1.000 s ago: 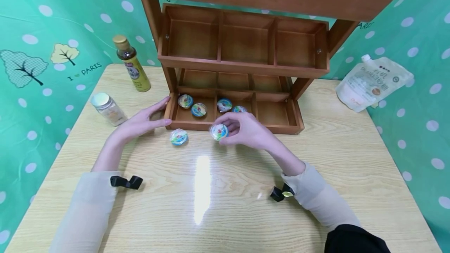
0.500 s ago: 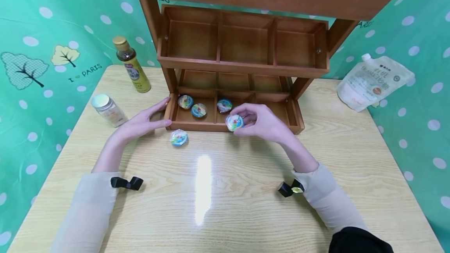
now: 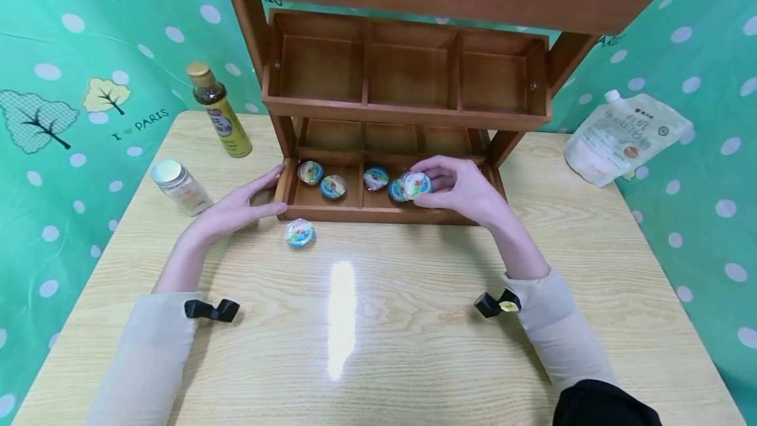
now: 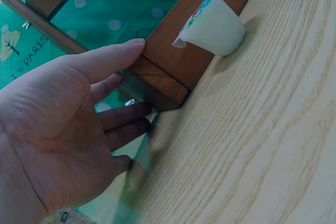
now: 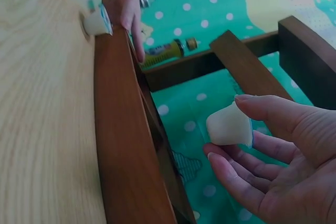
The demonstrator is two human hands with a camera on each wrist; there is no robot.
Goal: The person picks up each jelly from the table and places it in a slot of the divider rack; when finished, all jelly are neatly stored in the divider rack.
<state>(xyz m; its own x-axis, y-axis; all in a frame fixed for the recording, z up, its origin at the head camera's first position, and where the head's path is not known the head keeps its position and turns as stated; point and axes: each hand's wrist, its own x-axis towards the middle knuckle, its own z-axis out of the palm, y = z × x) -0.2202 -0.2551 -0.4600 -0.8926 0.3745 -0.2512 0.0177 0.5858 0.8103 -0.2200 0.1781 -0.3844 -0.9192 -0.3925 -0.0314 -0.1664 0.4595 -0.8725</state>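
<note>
A small jelly cup (image 3: 417, 185) with a printed lid is pinched between the thumb and fingers of my right hand (image 3: 470, 190), over the lowest tier of the wooden rack (image 3: 378, 213). In the right wrist view, the held cup's pale body shows above the front board. My left hand (image 3: 235, 208) touches the left end of that tier with thumb and fingers spread. Two cups (image 3: 333, 187) lie in the left compartment. In the middle one are two more, a cup (image 3: 375, 179) and a partly covered cup (image 3: 397, 191). Another cup (image 4: 218, 27) lies on its side before the rack.
A bottle with a gold cap (image 3: 225, 114) and a jar with a white lid (image 3: 182, 187) stand to the left. At the right back leans a white spouted pouch (image 3: 627, 139). Higher tiers (image 3: 408, 64) of the rack overhang the lowest one.
My right hand has moved right and away from me with its jelly cup, from the tier's front edge to above the compartments. My left hand stays at the rack's end.
</note>
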